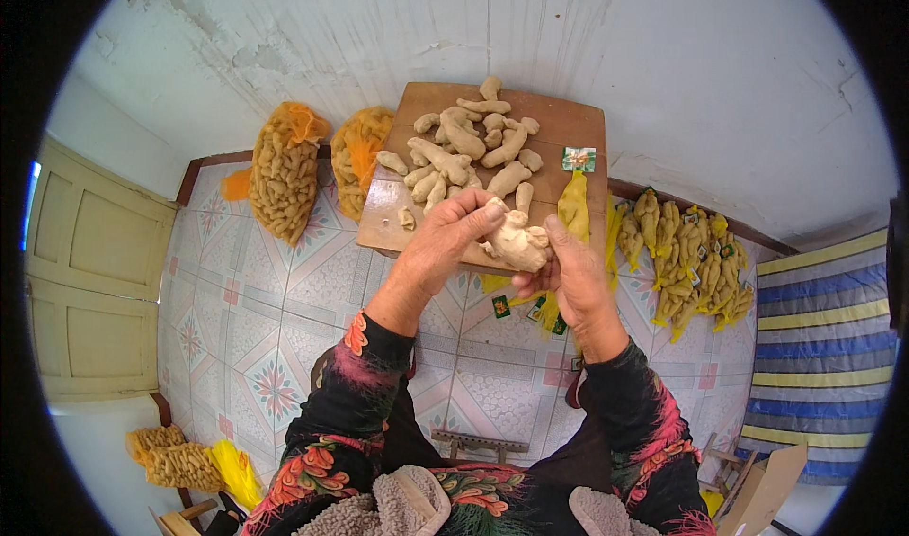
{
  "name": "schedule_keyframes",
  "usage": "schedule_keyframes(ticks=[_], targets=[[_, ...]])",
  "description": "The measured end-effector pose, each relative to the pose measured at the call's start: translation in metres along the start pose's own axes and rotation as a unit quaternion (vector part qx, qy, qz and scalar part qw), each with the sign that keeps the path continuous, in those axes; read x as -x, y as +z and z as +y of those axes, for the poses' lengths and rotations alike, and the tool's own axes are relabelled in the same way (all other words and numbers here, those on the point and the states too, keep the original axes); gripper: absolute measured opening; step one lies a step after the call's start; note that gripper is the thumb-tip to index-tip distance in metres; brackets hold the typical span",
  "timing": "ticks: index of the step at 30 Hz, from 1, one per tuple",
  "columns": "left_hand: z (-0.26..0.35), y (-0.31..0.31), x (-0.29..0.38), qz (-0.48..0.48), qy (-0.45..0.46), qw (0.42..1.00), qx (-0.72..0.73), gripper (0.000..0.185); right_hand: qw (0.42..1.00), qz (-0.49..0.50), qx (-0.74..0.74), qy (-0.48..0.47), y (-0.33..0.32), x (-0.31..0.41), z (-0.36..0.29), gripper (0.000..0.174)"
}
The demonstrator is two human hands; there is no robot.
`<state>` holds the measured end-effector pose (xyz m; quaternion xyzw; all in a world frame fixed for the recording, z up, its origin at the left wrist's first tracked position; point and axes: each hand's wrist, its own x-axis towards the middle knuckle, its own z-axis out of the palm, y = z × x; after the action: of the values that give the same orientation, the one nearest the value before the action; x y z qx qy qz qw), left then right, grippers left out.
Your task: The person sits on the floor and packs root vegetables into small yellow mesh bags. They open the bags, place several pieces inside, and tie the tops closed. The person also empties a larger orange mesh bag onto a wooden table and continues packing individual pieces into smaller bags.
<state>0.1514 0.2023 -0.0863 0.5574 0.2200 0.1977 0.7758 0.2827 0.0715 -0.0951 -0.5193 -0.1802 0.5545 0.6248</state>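
Between both hands, above the near edge of a wooden table [568,117], I hold a pale, knobbly piece of ginger root [520,243]. My left hand [454,234] grips its upper left end with thumb and fingers. On its lower right side, the fingers and thumb of my right hand [572,273] pinch it. Beyond my hands lies a loose pile of ginger roots [461,135] on the tabletop. A small broken bit of ginger [406,218] rests near the left corner. At the table's right, a yellow mesh bag [574,206] with a green printed label [579,159] lies flat.
Two orange mesh sacks of ginger [284,174] [351,159] stand left of the table. Several filled yellow mesh bags [685,252] lie on the tiled floor to the right. Another ginger sack [174,459] sits lower left; an open cardboard box [763,490] is lower right.
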Motion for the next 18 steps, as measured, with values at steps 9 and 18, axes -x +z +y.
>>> schedule_keyframes(ticks=[9, 18], targets=[[-0.001, -0.003, 0.001, 0.007, 0.011, 1.0, -0.027, 0.021, 0.972, 0.049, 0.158, -0.166, 0.0, 0.004, -0.018, 0.026], [0.001, -0.003, 0.002, 0.021, 0.031, 0.996, -0.076, 0.021, 0.945, 0.052, 0.265, -0.184, 0.006, 0.009, -0.019, 0.014]])
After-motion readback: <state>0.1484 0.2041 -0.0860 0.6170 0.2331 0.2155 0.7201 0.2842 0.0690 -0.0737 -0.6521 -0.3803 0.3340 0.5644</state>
